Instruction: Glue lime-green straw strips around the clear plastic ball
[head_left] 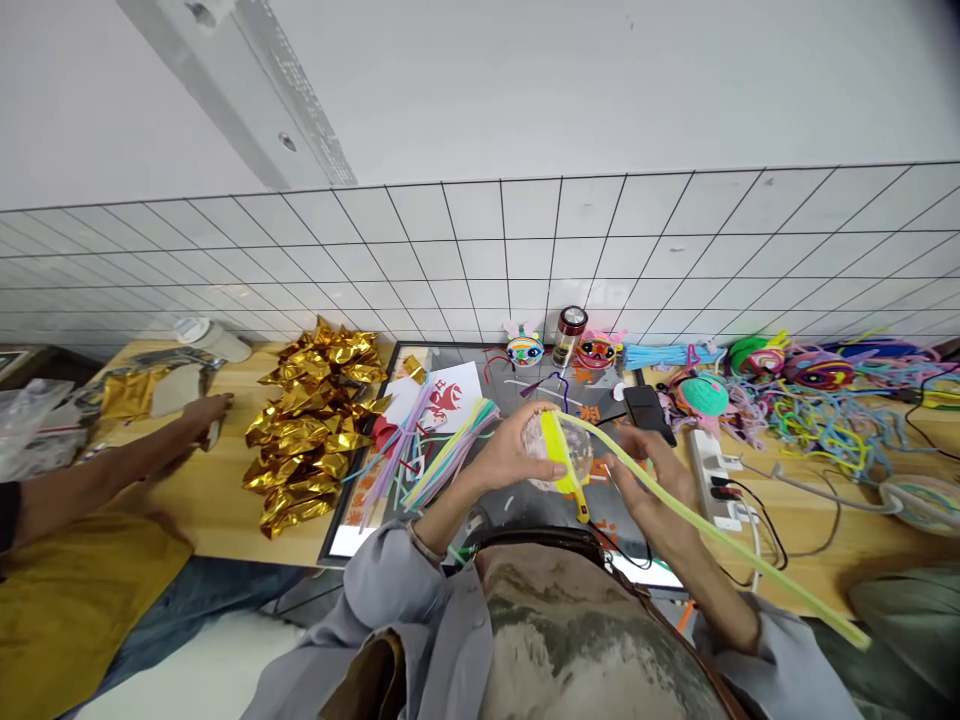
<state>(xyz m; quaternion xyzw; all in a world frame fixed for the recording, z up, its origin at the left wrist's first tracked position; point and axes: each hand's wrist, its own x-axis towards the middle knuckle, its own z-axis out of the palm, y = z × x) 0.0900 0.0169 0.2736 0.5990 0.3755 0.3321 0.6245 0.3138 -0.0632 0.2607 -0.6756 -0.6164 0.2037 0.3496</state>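
Observation:
My left hand [514,448] is closed around a clear round ball [578,445], thumb toward me. A bright yellow fuzzy band [553,447] runs across the ball, and a short yellow piece [582,506] sticks out below it. From the ball's top a long pale-yellow pipe cleaner [720,532] stretches down to the right, over my right forearm. My right hand [654,478] is beside the ball, thumb and fingers apart, with the pipe cleaner passing across it. Whether its fingers touch the pipe cleaner is unclear.
Pastel pipe cleaners [450,455] lie on white paper at left, beside gold foil pieces [315,430]. Decorated balls [524,348] and a thermos [570,335] stand by the wall. A phone [649,412], power strip [714,480] and cords are right. Another person's hand [206,420] is far left.

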